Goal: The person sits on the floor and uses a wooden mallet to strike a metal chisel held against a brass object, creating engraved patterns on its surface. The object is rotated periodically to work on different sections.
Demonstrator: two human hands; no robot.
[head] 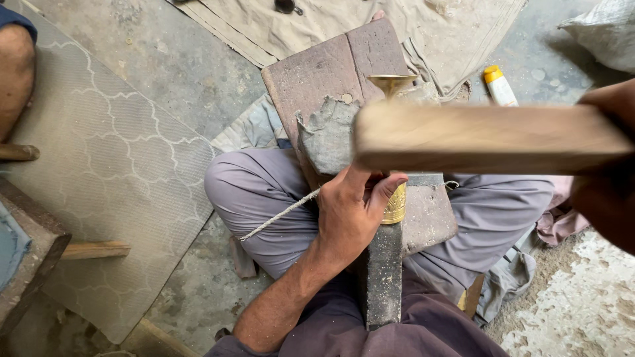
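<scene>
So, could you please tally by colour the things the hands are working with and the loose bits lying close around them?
Brass: 1, the brass piece held by the left hand
Wood: 2, the mallet in the right hand; the block
Dark metal: 1, the bar
White with yellow cap: 1, the tube
White: 1, the string
Total: 6

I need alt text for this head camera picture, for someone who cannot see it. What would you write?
Seen from above, a person sitting cross-legged on the floor grips a small brass piece with the left hand against a dark metal bar. The right hand holds a blurred wooden mallet above it. A worn wooden block lies in front.
</scene>
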